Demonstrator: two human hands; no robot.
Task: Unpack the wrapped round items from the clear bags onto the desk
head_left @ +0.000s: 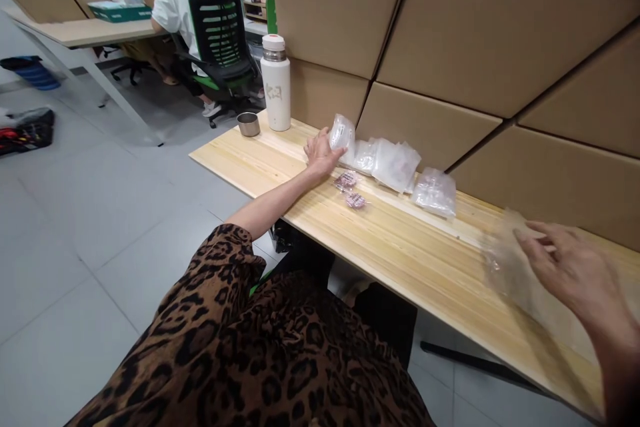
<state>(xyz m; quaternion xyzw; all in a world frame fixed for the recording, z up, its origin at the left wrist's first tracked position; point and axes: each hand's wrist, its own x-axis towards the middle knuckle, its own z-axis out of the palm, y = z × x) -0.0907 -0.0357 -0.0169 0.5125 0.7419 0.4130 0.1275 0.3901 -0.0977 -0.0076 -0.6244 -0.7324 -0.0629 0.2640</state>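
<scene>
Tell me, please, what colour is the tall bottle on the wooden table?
White with a metal collar, the tall bottle shows in the head view.

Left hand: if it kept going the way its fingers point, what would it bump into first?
The left hand already touches a small clear bag; straight beyond that, probably the cardboard wall, though depth is hard to judge.

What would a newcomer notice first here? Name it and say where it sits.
The outstretched left hand grips a small clear packet at the far end of the wooden table, beside a row of plastic bags. Behind it stands a white flask. The right hand touches a blurred clear bag at near right.
</scene>
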